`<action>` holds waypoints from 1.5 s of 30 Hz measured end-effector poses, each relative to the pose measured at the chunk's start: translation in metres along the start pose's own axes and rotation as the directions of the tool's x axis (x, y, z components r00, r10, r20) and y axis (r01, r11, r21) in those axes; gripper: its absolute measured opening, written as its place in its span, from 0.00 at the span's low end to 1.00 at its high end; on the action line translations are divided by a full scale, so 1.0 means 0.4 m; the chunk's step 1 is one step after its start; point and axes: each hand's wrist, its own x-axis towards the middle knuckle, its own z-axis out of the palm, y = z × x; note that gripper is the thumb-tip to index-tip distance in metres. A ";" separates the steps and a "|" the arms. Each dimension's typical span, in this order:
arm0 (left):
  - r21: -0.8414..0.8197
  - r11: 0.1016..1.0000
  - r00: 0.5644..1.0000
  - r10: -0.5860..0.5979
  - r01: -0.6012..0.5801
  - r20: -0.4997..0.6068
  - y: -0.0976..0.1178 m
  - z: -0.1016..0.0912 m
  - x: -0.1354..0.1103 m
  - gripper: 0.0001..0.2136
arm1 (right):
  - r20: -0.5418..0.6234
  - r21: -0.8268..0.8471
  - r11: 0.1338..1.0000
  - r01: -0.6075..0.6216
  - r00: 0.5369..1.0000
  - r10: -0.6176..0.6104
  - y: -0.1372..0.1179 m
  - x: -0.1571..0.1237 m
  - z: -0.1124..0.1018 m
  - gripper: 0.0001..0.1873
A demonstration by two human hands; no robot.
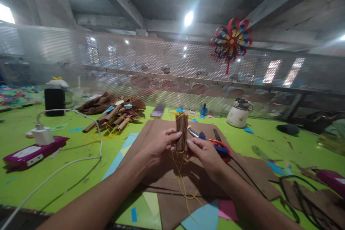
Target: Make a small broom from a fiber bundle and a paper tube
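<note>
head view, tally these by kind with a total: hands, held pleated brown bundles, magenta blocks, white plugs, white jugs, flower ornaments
Hands: 2 (left hand, right hand)
Held pleated brown bundle: 1
Magenta blocks: 2 (left block; right block, cut off by the frame)
White plug: 1
White jug: 1
Flower ornament: 1
Total: 8
</note>
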 end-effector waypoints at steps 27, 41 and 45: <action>0.063 0.965 0.893 -0.260 0.255 0.367 -0.007 0.012 -0.027 0.15 | -0.347 -0.077 0.996 0.034 0.936 -0.058 -0.025 0.047 -0.098 0.25; 0.413 0.876 0.913 -0.355 0.249 0.202 0.025 -0.002 -0.024 0.13 | 0.245 -0.658 0.695 0.289 0.955 -0.165 -0.078 0.013 -0.164 0.18; 0.357 0.886 0.910 -0.375 0.296 0.177 0.037 -0.007 -0.022 0.16 | 0.270 -0.681 0.655 0.328 0.944 -0.192 -0.075 0.012 -0.159 0.11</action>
